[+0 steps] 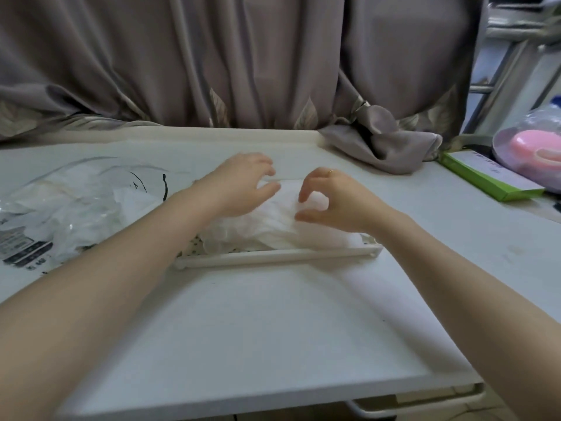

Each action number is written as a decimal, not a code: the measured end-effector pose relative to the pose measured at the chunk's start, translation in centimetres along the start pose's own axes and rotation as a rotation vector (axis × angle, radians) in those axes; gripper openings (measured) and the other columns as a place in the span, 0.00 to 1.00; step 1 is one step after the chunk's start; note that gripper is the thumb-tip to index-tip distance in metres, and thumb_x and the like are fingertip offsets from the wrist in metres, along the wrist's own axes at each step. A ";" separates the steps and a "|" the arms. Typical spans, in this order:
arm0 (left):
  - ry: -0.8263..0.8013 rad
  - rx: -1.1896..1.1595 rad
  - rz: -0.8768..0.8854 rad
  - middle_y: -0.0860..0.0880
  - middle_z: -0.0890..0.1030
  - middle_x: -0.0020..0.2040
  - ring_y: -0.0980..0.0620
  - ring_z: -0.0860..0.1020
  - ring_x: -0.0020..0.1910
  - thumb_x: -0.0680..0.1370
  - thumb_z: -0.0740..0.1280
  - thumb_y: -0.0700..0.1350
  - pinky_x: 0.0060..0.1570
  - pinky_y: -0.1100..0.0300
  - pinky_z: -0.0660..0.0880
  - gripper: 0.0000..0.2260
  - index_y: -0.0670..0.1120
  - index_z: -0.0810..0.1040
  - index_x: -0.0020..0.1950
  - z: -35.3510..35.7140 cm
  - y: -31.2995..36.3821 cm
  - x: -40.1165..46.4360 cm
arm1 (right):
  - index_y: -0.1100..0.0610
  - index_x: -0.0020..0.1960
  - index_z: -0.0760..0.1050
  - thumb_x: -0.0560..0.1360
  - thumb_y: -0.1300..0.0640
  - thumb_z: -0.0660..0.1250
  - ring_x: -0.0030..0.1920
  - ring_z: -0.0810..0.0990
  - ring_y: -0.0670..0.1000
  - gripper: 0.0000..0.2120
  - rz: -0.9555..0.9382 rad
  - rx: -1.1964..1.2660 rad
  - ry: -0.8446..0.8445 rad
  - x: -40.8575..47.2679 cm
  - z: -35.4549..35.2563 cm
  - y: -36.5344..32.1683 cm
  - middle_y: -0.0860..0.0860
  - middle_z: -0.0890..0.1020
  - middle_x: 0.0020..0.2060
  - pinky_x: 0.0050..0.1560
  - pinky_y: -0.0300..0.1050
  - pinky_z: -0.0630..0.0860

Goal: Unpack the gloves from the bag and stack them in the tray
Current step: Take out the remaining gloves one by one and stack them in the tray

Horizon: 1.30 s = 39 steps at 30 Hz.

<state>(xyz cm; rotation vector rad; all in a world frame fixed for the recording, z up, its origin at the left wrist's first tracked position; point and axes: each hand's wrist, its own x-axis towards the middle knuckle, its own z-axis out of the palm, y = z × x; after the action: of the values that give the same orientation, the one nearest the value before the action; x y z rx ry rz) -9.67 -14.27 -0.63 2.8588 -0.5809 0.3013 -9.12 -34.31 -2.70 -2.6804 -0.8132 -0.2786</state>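
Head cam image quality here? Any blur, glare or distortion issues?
Head view: soft, even light, no harsh glare; faint shadows under the arms on the table. Left hand shows motion blur at the fingers; right hand is sharper. Wide-angle bending shows on the shelving at the right edge. White gloves in the tray have little contrast, so their edges are hard to separate.

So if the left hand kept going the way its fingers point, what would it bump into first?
Probably the right hand. The left hand points rightward across the pile of gloves in the tray, with only a small gap between the fingertips. Depth is hard to judge.
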 end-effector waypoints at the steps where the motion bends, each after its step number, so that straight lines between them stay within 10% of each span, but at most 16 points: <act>1: -0.062 0.028 0.010 0.48 0.63 0.74 0.49 0.60 0.73 0.80 0.56 0.54 0.72 0.56 0.52 0.22 0.44 0.68 0.70 0.2 0.4 -0.1 | 0.51 0.50 0.79 0.71 0.47 0.69 0.54 0.74 0.50 0.11 0.004 -0.003 -0.004 -0.2 0.0 0.1 0.47 0.75 0.54 0.57 0.47 0.70; 15: -0.276 0.163 -0.167 0.46 0.51 0.77 0.46 0.50 0.76 0.69 0.54 0.73 0.72 0.52 0.49 0.38 0.57 0.54 0.75 3.0 -1.8 -2.2 | 0.50 0.46 0.77 0.73 0.57 0.64 0.60 0.73 0.52 0.04 0.088 -0.310 -0.090 -1.9 -0.8 1.6 0.46 0.77 0.55 0.63 0.48 0.64; 19: -0.331 0.152 -0.120 0.46 0.46 0.78 0.47 0.44 0.76 0.73 0.55 0.68 0.73 0.53 0.43 0.35 0.59 0.47 0.76 3.8 -2.3 -3.0 | 0.50 0.53 0.71 0.71 0.55 0.57 0.66 0.65 0.52 0.12 0.239 -0.183 0.020 -1.8 -1.0 1.1 0.48 0.70 0.57 0.73 0.56 0.39; 21: -0.330 0.129 -0.115 0.46 0.43 0.78 0.44 0.40 0.76 0.72 0.55 0.70 0.74 0.50 0.40 0.35 0.64 0.45 0.75 4.2 -2.6 -3.2 | 0.52 0.59 0.68 0.70 0.43 0.54 0.65 0.66 0.53 0.22 0.162 -0.030 0.152 -1.0 -0.1 -0.6 0.49 0.69 0.58 0.73 0.55 0.47; 27: -0.367 -0.040 -0.234 0.46 0.35 0.76 0.43 0.37 0.75 0.69 0.62 0.70 0.73 0.45 0.45 0.39 0.68 0.42 0.73 4.4 -3.3 -3.7 | 0.46 0.76 0.44 0.64 0.29 0.65 0.76 0.41 0.54 0.51 0.256 -0.141 -0.307 0.4 3.6 -0.6 0.47 0.44 0.77 0.74 0.59 0.42; 39: -0.254 -0.350 -0.332 0.49 0.45 0.78 0.49 0.51 0.76 0.67 0.68 0.67 0.73 0.53 0.54 0.46 0.54 0.47 0.77 4.4 -4.5 -4.4 | 0.46 0.76 0.38 0.58 0.30 0.72 0.76 0.43 0.56 0.61 0.644 -0.056 -0.389 0.1 1.9 -0.4 0.52 0.39 0.77 0.74 0.59 0.51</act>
<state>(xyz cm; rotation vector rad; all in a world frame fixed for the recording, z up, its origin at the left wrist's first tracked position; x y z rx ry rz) -11.11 -9.72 -6.59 2.6027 -0.1663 -0.2015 -9.07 -33.21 -4.37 -2.9112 0.0067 0.3866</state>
